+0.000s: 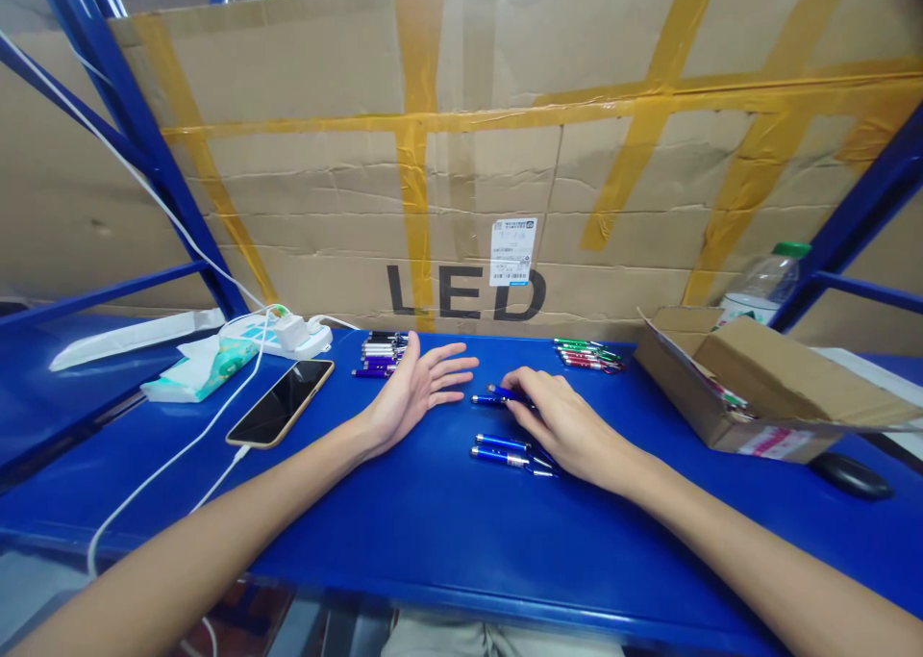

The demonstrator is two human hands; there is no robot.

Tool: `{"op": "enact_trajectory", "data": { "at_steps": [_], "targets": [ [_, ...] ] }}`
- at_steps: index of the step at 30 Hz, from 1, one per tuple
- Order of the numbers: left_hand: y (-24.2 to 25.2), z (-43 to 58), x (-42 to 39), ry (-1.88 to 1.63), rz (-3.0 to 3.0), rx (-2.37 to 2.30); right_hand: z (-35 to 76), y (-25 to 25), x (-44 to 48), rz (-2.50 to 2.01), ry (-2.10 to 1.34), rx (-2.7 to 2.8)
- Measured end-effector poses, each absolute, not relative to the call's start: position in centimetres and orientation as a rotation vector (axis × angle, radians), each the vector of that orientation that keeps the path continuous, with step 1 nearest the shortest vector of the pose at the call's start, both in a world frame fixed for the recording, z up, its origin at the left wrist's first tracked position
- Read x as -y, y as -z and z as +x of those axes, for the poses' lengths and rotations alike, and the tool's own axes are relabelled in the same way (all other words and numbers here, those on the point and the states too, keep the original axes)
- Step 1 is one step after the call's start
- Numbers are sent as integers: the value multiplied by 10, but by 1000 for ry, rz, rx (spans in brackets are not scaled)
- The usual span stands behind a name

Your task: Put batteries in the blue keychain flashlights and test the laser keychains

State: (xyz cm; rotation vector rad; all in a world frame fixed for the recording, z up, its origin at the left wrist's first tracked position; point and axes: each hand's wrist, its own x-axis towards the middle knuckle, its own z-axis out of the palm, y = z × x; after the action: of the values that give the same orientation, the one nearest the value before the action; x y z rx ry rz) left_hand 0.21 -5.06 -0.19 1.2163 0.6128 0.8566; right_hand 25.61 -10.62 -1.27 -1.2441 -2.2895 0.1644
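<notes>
My left hand (418,388) is open, held on edge with its fingers spread and nothing in it. Behind it lies a row of black, silver and purple tubes (373,362), partly hidden by the thumb. My right hand (552,412) pinches a short blue metal tube (500,390) with a silver end, like a small penlight. A second blue tube (486,400) lies right below that one, its far end hidden by the fingers. Nearer to me, two more blue tubes (501,448) lie side by side, with small metal clips at their right ends.
Green and red tubes (584,354) lie at the back. An open cardboard box (721,416) and a black mouse (851,475) are on the right. At left are a phone (285,402) on a cable, a tissue pack (206,366) and a power strip (310,340). Cardboard (324,224) walls the back.
</notes>
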Motion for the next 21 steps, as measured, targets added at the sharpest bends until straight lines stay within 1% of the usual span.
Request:
{"op": "enact_trajectory", "data": {
  "at_steps": [8, 18, 21],
  "targets": [
    [0, 2, 53, -837, 1193, -594, 256, 8, 112, -1341, -314, 2166],
    [3, 1, 50, -845, 1192, -576, 252, 6, 113, -1365, -234, 2336],
    [2, 1, 51, -842, 1186, -580, 249, 3, 117, -1292, -250, 2417]
  ]
}}
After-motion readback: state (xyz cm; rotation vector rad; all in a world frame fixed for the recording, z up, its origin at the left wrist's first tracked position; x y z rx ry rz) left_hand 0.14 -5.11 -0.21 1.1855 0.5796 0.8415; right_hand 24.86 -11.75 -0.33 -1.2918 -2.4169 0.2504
